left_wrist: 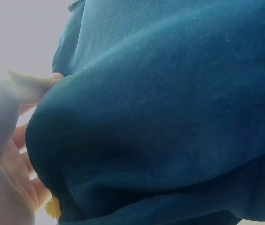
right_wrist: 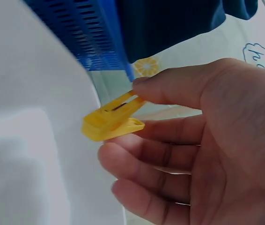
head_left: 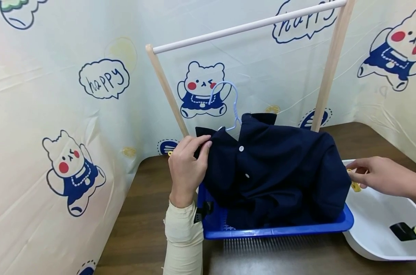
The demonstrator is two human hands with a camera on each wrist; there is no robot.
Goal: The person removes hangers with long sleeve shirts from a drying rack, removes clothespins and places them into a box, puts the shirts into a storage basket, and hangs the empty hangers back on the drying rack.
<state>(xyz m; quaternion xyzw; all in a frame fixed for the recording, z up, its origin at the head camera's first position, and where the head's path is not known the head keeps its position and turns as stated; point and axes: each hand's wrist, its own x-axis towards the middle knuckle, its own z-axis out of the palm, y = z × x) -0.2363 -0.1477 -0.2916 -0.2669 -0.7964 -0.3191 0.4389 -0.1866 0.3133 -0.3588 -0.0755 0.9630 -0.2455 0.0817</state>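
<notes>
A navy shirt (head_left: 276,164) with white buttons lies bunched over a blue basket (head_left: 276,231), a light blue hanger (head_left: 236,103) rising from its collar. My left hand (head_left: 189,164) pinches the shirt near the collar, thumb and fingers meeting on the cloth. In the left wrist view, a small yellow piece (left_wrist: 53,207) shows beside the lower fingers, mostly hidden by fabric. At the right, my right hand (head_left: 383,173) holds a yellow clothespin (right_wrist: 111,117) between thumb and fingers, beside the shirt's edge. The clothespin's nose points away from the palm in the right wrist view.
A white tub (head_left: 376,214) stands right of the basket, with a black and yellow object (head_left: 405,231) at its right side. Behind the shirt rises a wooden rack with a white rod (head_left: 249,26). Brown table (head_left: 142,214) surface shows at the left; a printed curtain (head_left: 57,114) hangs behind.
</notes>
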